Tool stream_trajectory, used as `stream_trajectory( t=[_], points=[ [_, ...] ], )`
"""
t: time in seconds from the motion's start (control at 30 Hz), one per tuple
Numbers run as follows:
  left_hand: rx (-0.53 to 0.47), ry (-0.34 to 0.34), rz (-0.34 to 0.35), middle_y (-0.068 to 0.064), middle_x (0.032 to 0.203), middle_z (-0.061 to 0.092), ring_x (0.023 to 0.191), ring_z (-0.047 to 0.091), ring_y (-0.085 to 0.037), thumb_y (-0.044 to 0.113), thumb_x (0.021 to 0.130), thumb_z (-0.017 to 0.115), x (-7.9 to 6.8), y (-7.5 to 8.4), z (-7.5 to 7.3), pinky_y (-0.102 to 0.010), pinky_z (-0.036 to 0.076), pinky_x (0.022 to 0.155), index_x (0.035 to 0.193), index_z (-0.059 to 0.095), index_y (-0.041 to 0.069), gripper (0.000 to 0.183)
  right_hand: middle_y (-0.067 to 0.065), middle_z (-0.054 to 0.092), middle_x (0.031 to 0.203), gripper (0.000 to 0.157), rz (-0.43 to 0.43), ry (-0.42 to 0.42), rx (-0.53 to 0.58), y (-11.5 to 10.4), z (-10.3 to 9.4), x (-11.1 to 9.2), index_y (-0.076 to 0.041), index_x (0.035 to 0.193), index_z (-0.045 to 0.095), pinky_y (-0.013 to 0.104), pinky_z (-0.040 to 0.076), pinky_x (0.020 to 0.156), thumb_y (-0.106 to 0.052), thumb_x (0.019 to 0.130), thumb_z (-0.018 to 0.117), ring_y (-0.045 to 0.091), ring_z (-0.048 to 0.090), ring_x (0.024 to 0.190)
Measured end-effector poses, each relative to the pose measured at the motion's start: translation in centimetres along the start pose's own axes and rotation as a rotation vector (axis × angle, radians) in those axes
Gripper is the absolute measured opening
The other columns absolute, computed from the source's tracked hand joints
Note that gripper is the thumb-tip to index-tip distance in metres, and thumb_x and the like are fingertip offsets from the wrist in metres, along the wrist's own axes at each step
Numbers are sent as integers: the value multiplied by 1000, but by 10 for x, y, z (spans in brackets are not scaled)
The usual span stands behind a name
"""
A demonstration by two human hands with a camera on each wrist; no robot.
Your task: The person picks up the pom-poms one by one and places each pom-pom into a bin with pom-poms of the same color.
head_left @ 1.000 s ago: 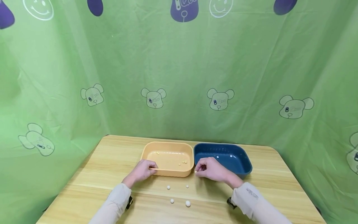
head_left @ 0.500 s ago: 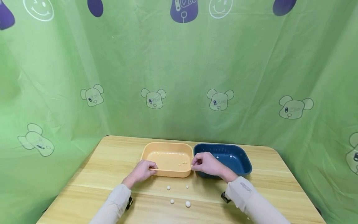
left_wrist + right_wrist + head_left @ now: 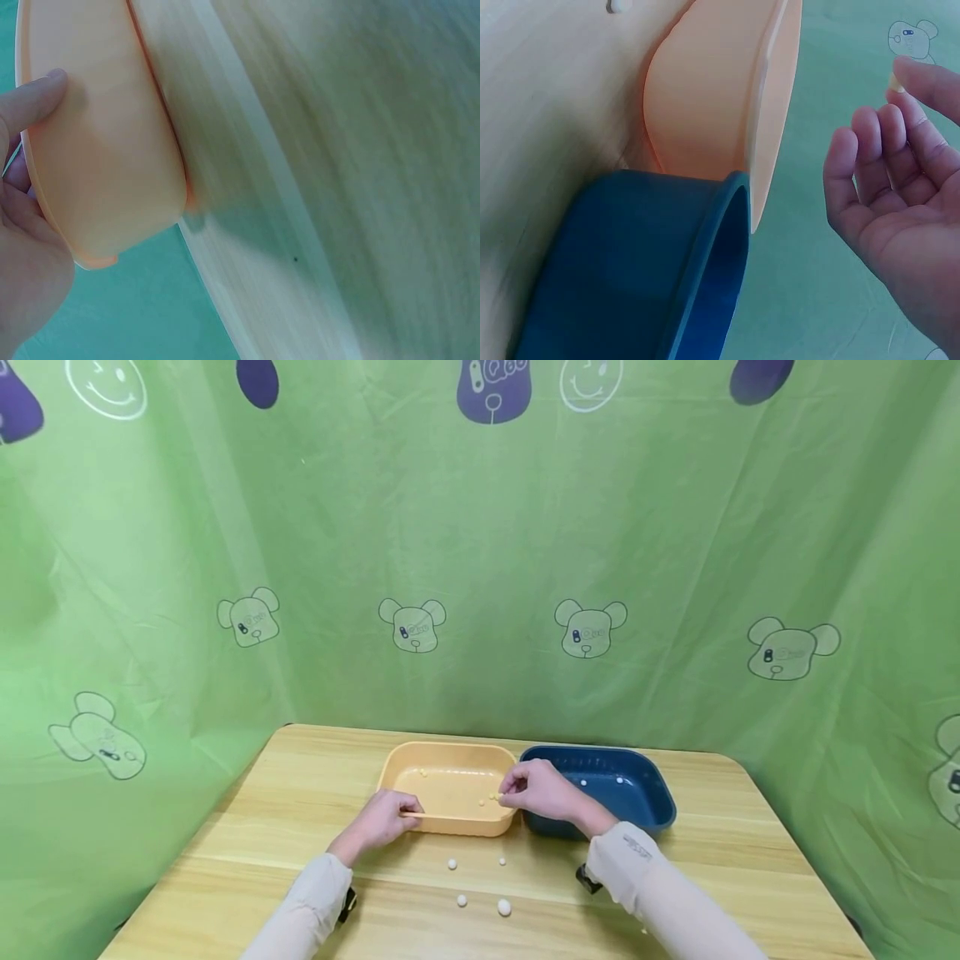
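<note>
My left hand (image 3: 384, 817) grips the near rim of a peach-orange plastic basin (image 3: 453, 825), thumb on the outer wall in the left wrist view. Over the right end of that basin is my right hand (image 3: 546, 792). Its thumb and index finger pinch a small pale-yellow ball (image 3: 896, 82), plainest in the right wrist view, while the other fingers curve loosely. Several tiny yellow balls (image 3: 482, 802) lie on the basin floor, some partly behind the fingertips in the head view.
A dark blue basin (image 3: 660, 793) stands against the orange one's right side, with white balls (image 3: 619, 781) inside. On the wooden table (image 3: 315, 793) in front lie several white balls of differing size, the largest one (image 3: 504, 907) nearest. A green printed curtain (image 3: 495, 543) surrounds the table.
My right hand has moved left and away from me, from in front of the blue basin to above the orange basin, still pinching the small ball. My left hand has stayed on the rim.
</note>
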State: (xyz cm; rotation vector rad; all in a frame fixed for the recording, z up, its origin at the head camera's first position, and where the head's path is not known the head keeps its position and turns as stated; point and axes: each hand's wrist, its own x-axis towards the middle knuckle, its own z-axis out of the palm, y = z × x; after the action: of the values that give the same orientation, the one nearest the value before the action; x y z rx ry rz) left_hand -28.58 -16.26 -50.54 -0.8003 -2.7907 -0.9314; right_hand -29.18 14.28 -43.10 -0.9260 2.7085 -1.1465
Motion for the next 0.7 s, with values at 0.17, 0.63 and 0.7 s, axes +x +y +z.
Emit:
stream_trajectory(
  t=[0.17,0.63,0.7],
  points=[
    [9,3,0,17,70,61,61,50,0,13,82,73,0,0,0,-23,45,61,76,71,20,9,-8,62,70,5,8,-6,-3,2,4,6,-13,80,69,24,47,61,-13,80,74,8,55,65],
    [-1,-3,-3,17,71,62,61,51,-1,11,82,72,0,1,0,-24,45,62,78,71,18,7,-3,61,70,4,119,-18,50,12,18,18,-11,80,68,26,45,56,-11,82,72,13,53,63],
    [3,-2,1,17,70,62,61,51,-1,11,82,72,0,0,0,-24,45,62,78,71,18,7,-2,61,71,4,140,-16,55,13,19,19,-11,80,68,28,45,56,-12,82,72,14,53,63]
  ],
)
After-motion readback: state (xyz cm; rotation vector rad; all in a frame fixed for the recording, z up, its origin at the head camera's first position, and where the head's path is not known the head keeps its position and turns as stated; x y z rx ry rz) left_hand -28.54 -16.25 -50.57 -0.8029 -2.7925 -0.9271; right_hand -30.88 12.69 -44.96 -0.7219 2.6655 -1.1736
